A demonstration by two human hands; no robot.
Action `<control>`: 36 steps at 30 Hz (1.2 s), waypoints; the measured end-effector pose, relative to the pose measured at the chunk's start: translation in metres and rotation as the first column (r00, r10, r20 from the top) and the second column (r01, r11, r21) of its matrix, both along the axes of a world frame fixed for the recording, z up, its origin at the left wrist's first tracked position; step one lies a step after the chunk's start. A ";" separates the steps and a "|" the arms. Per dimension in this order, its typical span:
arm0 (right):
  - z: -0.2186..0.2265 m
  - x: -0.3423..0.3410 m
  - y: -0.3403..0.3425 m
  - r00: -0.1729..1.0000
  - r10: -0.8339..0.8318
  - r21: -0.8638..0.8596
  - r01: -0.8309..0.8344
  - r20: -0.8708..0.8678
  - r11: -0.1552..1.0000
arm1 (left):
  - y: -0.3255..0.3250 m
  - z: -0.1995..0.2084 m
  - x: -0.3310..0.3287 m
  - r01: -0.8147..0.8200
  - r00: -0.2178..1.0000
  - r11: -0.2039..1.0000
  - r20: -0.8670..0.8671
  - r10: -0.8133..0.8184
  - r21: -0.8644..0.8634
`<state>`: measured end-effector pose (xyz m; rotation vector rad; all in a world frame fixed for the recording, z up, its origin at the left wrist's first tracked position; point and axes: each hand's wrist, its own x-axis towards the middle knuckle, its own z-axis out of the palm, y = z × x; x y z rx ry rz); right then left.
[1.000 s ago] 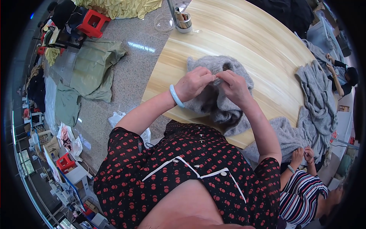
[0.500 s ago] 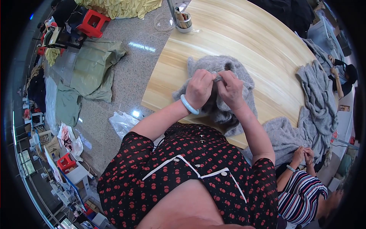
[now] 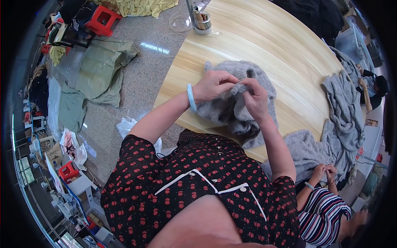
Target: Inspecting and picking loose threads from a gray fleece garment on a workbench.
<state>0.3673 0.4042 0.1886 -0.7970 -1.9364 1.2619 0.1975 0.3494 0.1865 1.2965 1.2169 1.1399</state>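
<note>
A grey fuzzy knit garment [image 3: 259,74] lies bunched on the wooden table in front of me. My right hand [image 3: 256,101] pinches a small gathered edge of it between thumb and fingers, raised above the rest. Beside that edge, the fingertips of my left hand [image 3: 213,86] are closed in a pinch. Whatever sits between them is too small to make out. A pale bracelet [image 3: 191,98] circles my left wrist.
On the light wooden table [image 3: 285,53] a tool cup [image 3: 202,24] stands by the far left edge. More grey knitwear [image 3: 345,107] is heaped to the right, where a co-worker's hands [image 3: 324,172] work. Green cloth [image 3: 99,74] and a red stool [image 3: 103,20] are on the floor.
My left hand has shifted left and turned flatter, its wrist swinging outward, with the fingertips still near the gathered edge. My right hand keeps its pinch and has dropped slightly to the right.
</note>
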 end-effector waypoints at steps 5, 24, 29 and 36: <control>-0.007 0.002 0.003 0.998 -0.024 0.226 0.037 -0.057 0.973 | 0.004 -0.001 0.008 -0.041 0.964 0.976 -0.249 0.096 0.216; 0.015 0.007 0.044 0.939 0.066 -0.210 0.007 0.338 0.978 | -0.010 -0.017 0.016 -0.369 0.929 0.924 -0.067 0.364 -0.098; 0.037 -0.008 0.047 0.874 -0.291 0.710 -0.083 0.389 0.699 | -0.014 0.038 0.027 0.092 0.685 0.919 0.694 0.222 -0.384; 0.020 0.001 0.046 0.840 -0.296 0.593 -0.037 0.455 0.804 | -0.015 0.016 0.031 -0.079 0.681 0.885 0.623 0.384 -0.459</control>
